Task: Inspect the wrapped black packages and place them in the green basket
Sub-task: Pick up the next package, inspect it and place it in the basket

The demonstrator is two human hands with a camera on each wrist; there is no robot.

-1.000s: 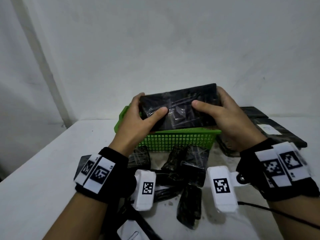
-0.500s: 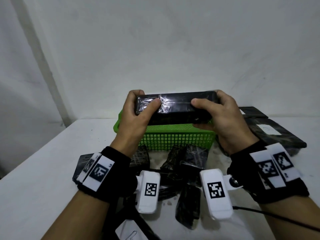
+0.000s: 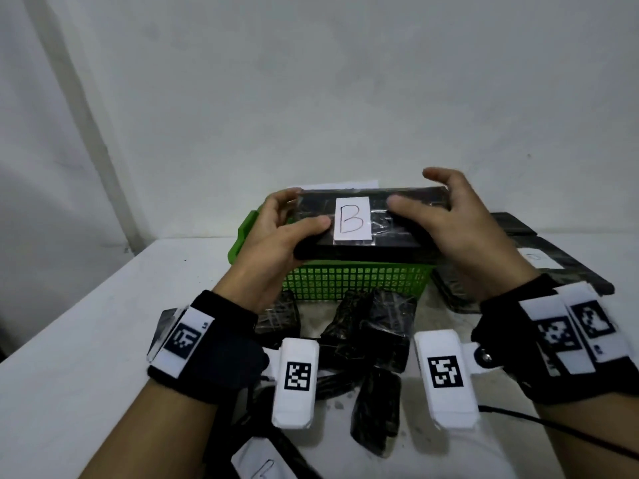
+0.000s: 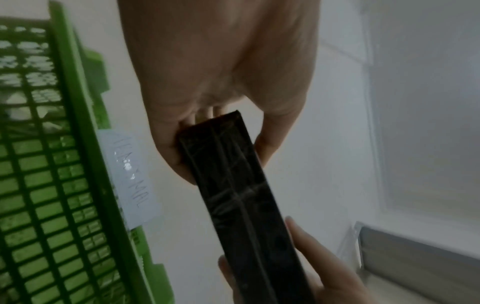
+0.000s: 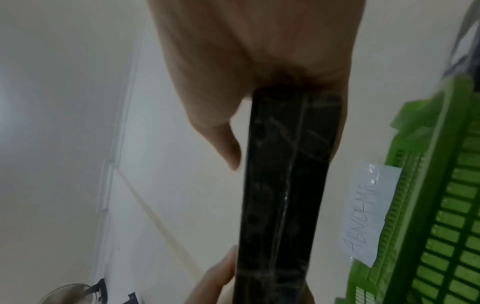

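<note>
A long black package wrapped in clear film (image 3: 397,233) hangs level just above the green basket (image 3: 356,281). Its upper face carries a white label marked "B" (image 3: 352,219). My left hand (image 3: 297,216) grips its left end, thumb on top and fingers behind. My right hand (image 3: 425,202) holds the right end, thumb on the top face and index finger lifted. The left wrist view shows the package (image 4: 244,195) edge-on running out of my left palm (image 4: 221,82). In the right wrist view the package (image 5: 285,185) sits in my right hand (image 5: 246,61).
Several loose wrapped black packages (image 3: 370,330) lie on the white table in front of the basket. Flat black packages (image 3: 560,267) are stacked at the right. The basket's far rim carries a handwritten paper label (image 5: 369,211). A wall stands close behind.
The package has been turned over between my hands, so the face with the "B" label now points up. It also sits a little lower over the basket.
</note>
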